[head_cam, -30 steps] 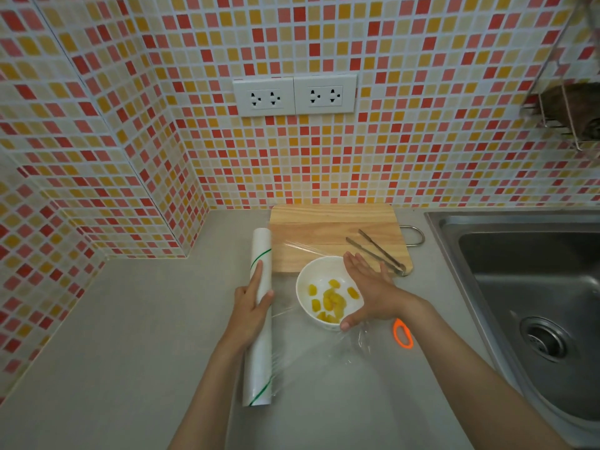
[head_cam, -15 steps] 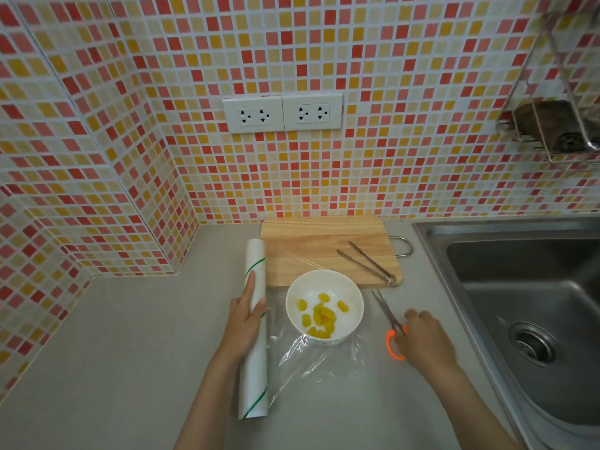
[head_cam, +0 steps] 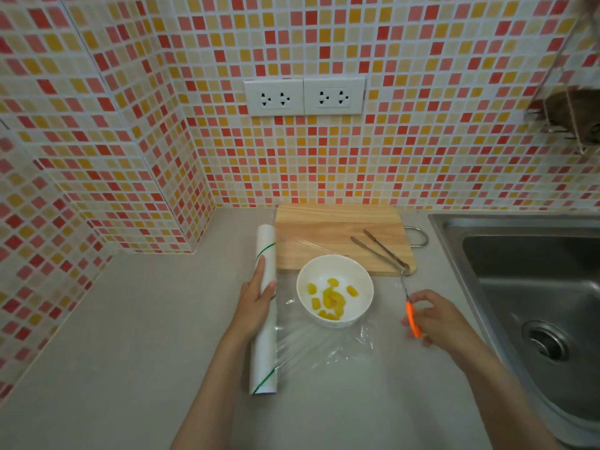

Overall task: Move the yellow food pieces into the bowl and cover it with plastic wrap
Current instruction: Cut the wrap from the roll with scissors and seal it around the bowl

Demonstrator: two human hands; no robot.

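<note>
Scissors point(head_cam: 409, 311) now lifted in R hand point(head_cam: 433, 316), L fingers point(head_cam: 261, 271) on wrap roll point(head_cam: 265, 306)

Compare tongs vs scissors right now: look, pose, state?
The tongs are bare metal; the scissors have orange handles. The tongs lie untouched on the cutting board; the scissors are gripped by the right hand, off the board by the bowl. The tongs run diagonally; the scissors point nearly straight away. Both are slim metal tools.

Counter point(head_cam: 130, 319) bears roll point(head_cam: 264, 349), wrap point(head_cam: 328, 349), board point(head_cam: 337, 228)
</note>
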